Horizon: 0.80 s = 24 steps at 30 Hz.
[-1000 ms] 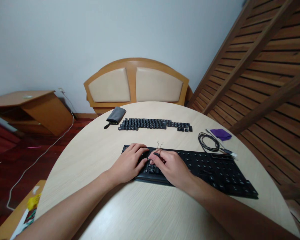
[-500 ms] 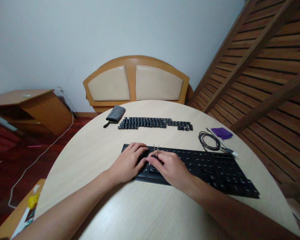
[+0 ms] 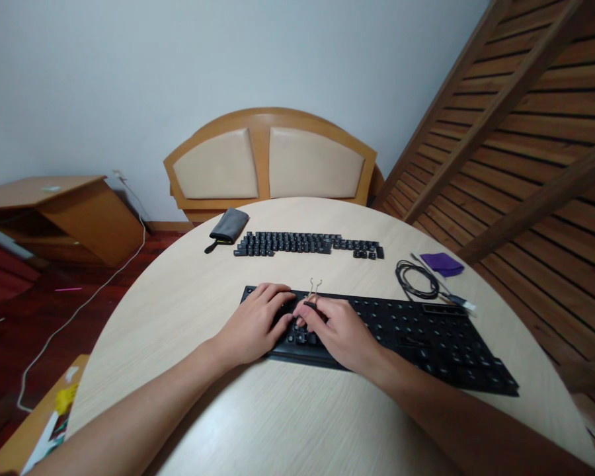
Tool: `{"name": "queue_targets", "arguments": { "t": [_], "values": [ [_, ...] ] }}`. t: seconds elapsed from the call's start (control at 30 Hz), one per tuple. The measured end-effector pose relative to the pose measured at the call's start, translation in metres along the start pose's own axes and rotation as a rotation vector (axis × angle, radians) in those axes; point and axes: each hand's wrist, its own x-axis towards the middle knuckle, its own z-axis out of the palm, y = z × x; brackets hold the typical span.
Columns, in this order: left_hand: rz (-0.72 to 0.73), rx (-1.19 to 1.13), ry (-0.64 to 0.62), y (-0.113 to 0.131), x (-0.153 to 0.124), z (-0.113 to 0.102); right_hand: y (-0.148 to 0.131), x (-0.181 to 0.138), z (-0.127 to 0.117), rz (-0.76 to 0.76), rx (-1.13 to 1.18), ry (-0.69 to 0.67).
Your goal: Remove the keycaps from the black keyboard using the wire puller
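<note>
Head view: right fingers (image 3: pixel 315 320) pinch a dark-handled wire tool (image 3: pixel 311 305) close beside the left fingers (image 3: pixel 280 301), which rest loosely spread on the black keyboard (image 3: pixel 401 330) beneath both. Beyond the fingers, loose keycaps (image 3: pixel 290 244) sit in rows across the counter (image 3: pixel 198 291).
</note>
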Motion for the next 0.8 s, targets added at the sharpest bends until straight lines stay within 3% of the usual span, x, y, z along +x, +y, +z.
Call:
{"name": "queue_targets", "arguments": {
  "t": [0.17,0.5,0.8],
  "values": [
    [0.003,-0.008,0.008,-0.0002,0.0001,-0.0007,-0.0028,0.0,-0.0014,-0.029,-0.062,-0.012],
    [0.006,0.013,-0.008,-0.0026,-0.0001,-0.0001,-0.0051,-0.0026,0.0017,-0.238,-0.177,-0.065],
    [0.003,0.015,-0.003,-0.0015,-0.0002,0.0001,0.0017,-0.0013,0.0034,-0.081,-0.416,0.027]
  ]
}}
